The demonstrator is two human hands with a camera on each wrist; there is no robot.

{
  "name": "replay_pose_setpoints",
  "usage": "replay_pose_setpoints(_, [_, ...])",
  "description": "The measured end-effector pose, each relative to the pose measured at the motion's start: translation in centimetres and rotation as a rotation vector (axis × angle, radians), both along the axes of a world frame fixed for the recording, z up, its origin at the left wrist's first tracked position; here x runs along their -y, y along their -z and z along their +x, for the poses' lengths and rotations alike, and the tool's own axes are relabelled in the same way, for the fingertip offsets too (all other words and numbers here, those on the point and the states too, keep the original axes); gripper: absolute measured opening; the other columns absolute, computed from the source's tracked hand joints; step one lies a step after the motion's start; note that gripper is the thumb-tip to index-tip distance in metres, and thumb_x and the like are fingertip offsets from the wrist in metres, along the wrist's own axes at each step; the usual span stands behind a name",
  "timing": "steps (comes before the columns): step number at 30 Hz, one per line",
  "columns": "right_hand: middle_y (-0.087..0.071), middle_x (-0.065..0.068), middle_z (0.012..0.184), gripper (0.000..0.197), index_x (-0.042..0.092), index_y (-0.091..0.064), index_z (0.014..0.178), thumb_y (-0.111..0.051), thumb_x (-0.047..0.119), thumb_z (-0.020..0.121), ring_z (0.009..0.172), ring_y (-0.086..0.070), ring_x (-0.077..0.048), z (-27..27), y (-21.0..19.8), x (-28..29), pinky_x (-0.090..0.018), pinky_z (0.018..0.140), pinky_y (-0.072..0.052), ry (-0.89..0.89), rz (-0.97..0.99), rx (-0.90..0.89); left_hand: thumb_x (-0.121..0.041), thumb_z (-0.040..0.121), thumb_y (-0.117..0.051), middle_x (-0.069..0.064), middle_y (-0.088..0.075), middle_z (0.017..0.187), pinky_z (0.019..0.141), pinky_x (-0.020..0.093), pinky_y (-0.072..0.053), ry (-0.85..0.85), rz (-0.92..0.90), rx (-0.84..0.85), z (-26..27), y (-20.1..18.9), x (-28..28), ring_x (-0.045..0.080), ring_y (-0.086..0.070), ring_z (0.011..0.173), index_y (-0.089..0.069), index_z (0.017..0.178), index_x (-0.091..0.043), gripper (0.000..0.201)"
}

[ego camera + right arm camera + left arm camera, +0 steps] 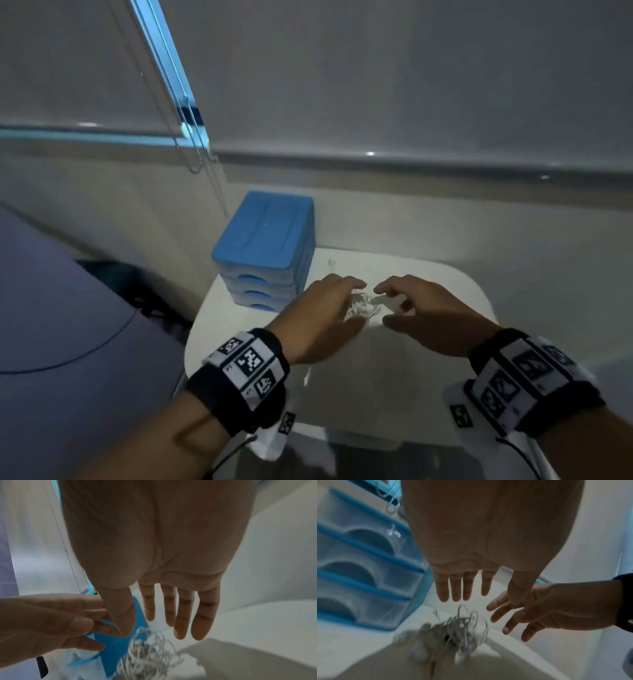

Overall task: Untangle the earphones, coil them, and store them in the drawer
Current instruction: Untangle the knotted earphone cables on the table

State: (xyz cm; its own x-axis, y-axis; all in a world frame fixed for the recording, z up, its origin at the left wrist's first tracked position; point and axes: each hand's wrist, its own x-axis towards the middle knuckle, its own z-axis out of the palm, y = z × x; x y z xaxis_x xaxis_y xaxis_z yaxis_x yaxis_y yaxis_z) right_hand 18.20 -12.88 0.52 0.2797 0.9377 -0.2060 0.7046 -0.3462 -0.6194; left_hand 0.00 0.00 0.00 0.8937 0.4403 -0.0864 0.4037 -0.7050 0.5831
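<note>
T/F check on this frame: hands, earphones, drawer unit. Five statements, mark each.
1. Both hands are open over the earphones. True: left hand, right hand.
2. The earphones are neatly coiled. False: a tangled clump.
3. The blue drawer unit stands to the left of the hands. True.
4. One drawer is pulled out. False: all look shut.
5. The earphones lie on the drawer unit's top. False: on the white table.

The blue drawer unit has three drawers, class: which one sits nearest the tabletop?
The bottom drawer of the blue drawer unit: it sits lowest, directly above the white table, with the other two stacked above it.
</note>
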Motion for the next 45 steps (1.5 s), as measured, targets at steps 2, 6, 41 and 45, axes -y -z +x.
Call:
replay_pose_setpoints(2, [-0.054,0.003,0.129,0.057,0.028,-0.049,0.142,-0.074,0.027,0.091,0.109,-0.057,-0.016,-0.2,2.5,-0.3,-0.026,0.093,-0.043,-0.03,-0.024,0.022,-0.047,0.095,-0.058,0.001,-0.038,0.158,0.115,0.043,-0.038,-0.02,-0.01,-0.036,0.4,2.8,0.3,0.022,-0.039,0.143,-0.029,0.158,-0.028,0.072])
replay_pose_setpoints(6, [-0.054,0.002,0.129,0.062,0.029,-0.044,0.145,-0.073,0.03,0.091,0.117,-0.052,-0.015,-0.7,5.8,-1.2,-0.026,0.094,-0.038,-0.033,0.029,0.002,-0.047,0.094,-0.057,0.004,-0.026,0.165,0.119,0.047,-0.032,-0.076,0.003,-0.062,0.4,7.0,0.5,0.025,-0.028,0.15,-0.009,0.163,-0.028,0.086])
replay_pose_setpoints(41, [-0.06,-0.008,0.067,0.017,0.002,-0.06,0.083,-0.06,0.005,0.1,0.054,-0.054,-0.01,-1.9,8.0,0.5,-0.015,0.057,-0.045,0.366,0.229,-0.378,0.008,0.096,-0.058,0.011,-0.058,0.121,0.073,0.033,-0.06,-0.046,-0.282,0.111,-0.7,7.1,-2.6,0.02,-0.067,0.077,-0.054,0.135,-0.027,0.052])
replay_pose_setpoints(45, [-0.055,-0.012,0.066,0.029,-0.002,-0.057,0.081,-0.043,0.003,0.107,0.054,-0.051,-0.014,-2.2,7.8,0.4,-0.017,0.053,-0.041,0.445,0.271,-0.597,0.001,0.096,-0.061,0.005,-0.058,0.125,0.068,0.023,-0.056,-0.01,-0.209,0.104,-0.6,6.9,-2.8,0.018,-0.069,0.084,-0.052,0.136,-0.031,0.053])
